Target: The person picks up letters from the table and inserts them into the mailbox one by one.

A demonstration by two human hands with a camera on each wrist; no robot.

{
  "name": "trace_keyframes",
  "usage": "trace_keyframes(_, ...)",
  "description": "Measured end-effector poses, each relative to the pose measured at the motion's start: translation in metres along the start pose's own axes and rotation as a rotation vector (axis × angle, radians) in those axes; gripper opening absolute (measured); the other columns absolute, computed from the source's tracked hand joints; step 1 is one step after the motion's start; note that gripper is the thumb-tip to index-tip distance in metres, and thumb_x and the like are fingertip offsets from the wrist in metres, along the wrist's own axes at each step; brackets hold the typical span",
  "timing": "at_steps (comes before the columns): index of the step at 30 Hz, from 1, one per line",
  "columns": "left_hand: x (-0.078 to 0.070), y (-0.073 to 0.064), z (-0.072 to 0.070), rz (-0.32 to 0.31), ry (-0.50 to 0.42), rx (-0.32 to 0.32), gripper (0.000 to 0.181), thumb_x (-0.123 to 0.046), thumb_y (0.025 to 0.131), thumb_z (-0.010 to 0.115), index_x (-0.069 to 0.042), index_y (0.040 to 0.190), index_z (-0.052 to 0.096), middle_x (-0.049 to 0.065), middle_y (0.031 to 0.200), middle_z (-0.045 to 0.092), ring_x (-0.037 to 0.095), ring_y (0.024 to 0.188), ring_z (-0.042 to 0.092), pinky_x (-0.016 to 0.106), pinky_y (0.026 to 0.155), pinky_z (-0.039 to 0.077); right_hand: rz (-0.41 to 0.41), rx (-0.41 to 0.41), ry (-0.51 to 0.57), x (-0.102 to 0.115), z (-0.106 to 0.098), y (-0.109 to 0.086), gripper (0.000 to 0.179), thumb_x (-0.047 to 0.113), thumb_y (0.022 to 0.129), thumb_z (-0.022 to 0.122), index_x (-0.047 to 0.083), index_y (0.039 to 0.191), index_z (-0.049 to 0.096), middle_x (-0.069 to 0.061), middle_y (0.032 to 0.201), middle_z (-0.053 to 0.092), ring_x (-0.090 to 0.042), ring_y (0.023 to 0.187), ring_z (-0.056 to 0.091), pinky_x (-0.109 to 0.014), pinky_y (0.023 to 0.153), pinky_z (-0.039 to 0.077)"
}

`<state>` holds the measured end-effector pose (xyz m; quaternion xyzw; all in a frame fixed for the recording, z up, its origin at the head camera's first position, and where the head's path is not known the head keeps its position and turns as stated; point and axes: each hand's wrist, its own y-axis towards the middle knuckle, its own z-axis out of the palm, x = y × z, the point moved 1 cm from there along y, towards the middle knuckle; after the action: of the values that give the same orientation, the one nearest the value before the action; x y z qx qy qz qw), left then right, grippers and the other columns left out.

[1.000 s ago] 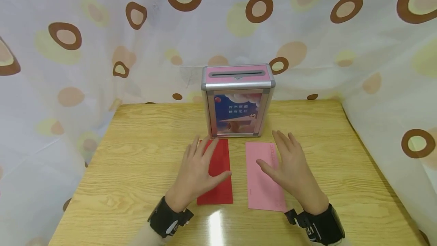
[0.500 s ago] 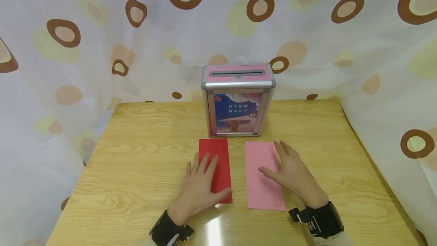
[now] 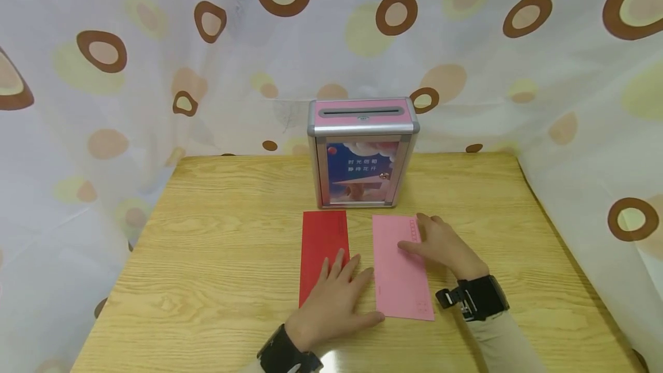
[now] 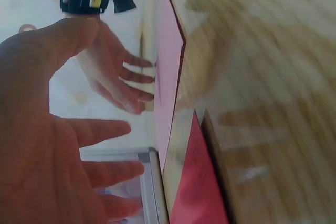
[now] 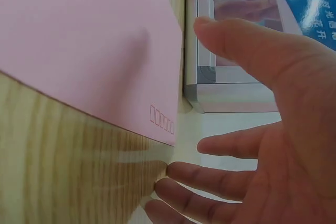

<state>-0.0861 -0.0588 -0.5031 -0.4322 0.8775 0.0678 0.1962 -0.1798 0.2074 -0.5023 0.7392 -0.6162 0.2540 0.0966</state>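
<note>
A red envelope (image 3: 322, 240) and a pink envelope (image 3: 396, 275) lie flat side by side on the wooden table. My left hand (image 3: 334, 307) is spread over the lower part of the red envelope, its thumb reaching toward the pink one's lower left corner. In the left wrist view its fingers stay above the table and hold nothing. My right hand (image 3: 442, 246) is at the pink envelope's upper right edge. The right wrist view shows its thumb raised over the envelope and the lower fingertips (image 5: 163, 187) down at the table beside the printed boxes (image 5: 161, 119).
Behind the envelopes stands a pink and silver letter box (image 3: 362, 154) with a slot (image 3: 361, 111) in its top and a picture on its front. A patterned curtain (image 3: 248, 73) hangs behind and around the wooden table (image 3: 223, 235).
My left hand has moved right and nearer the front edge, uncovering the red envelope's upper part. The right hand has lowered, its fingers coming down at the pink envelope's right edge.
</note>
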Motion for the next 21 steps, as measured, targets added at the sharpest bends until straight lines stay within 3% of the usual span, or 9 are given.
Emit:
trace_keyframes(6, -0.010, 0.002, 0.010, 0.097, 0.048, 0.051, 0.062, -0.054, 0.086, 0.065, -0.022, 0.138, 0.053, 0.009, 0.148, 0.044, 0.044, 0.138, 0.030, 0.067, 0.108, 0.028, 0.023, -0.003, -0.003, -0.007, 0.002, 0.013, 0.092, 0.055, 0.084, 0.067, -0.014, 0.138, 0.039, -0.040, 0.130, 0.042, -0.049, 0.115, 0.047, -0.063, 0.096, 0.044)
trace_keyframes(11, -0.013, 0.000, 0.010, 0.103, 0.034, 0.087, 0.048, -0.046, 0.088, 0.066, -0.024, 0.131, 0.060, 0.005, 0.146, 0.047, 0.040, 0.136, 0.036, 0.066, 0.107, 0.032, 0.044, -0.022, -0.009, -0.009, 0.005, 0.018, 0.082, 0.048, 0.084, 0.068, -0.014, 0.133, 0.046, -0.036, 0.127, 0.042, -0.047, 0.111, 0.049, -0.062, 0.095, 0.045)
trace_keyframes(16, -0.012, 0.001, 0.013, 0.093, 0.074, 0.118, 0.044, -0.043, 0.090, 0.065, -0.025, 0.130, 0.061, 0.004, 0.149, 0.043, 0.038, 0.137, 0.034, 0.063, 0.108, 0.032, 0.030, -0.070, -0.019, -0.015, 0.009, 0.024, 0.068, 0.041, 0.084, 0.071, -0.011, 0.124, 0.053, -0.033, 0.121, 0.044, -0.041, 0.100, 0.053, -0.058, 0.090, 0.048)
trace_keyframes(21, -0.012, 0.002, 0.014, 0.095, 0.097, 0.126, 0.042, -0.042, 0.091, 0.064, -0.027, 0.130, 0.062, 0.004, 0.149, 0.042, 0.039, 0.137, 0.033, 0.063, 0.108, 0.033, 0.047, -0.056, -0.028, -0.019, 0.007, 0.030, 0.060, 0.043, 0.085, 0.070, -0.005, 0.117, 0.055, -0.028, 0.114, 0.048, -0.035, 0.092, 0.053, -0.053, 0.083, 0.051)
